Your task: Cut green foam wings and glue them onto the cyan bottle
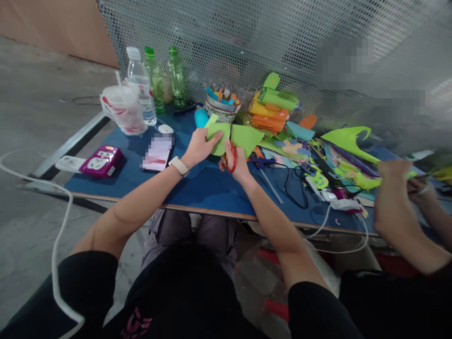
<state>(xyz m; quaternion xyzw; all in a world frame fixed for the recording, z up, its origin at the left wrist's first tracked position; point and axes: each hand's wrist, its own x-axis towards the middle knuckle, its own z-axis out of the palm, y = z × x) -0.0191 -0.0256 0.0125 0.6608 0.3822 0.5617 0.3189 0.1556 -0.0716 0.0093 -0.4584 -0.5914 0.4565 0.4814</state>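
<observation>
A sheet of light green paper (245, 136) is held up above the blue table. My left hand (201, 145) pinches its left part between thumb and fingers. Red-handled scissors (232, 157) are gripped in my right hand (240, 162), their dark blade upright against the paper. Whether the blades are fully closed I cannot tell. Behind my left hand lies a blue rolled piece (202, 118). A blue glue gun (263, 161) with a clear glue stick rests just right of my right hand.
Bottles (150, 80), a bagged cup (122, 108), a phone (157, 151) and a purple power strip (101, 161) stand at left. A paper-filled basket (223, 104) sits behind. Paper scraps (318, 176) and cables cover the right, where a co-worker's hand (395, 179) is busy.
</observation>
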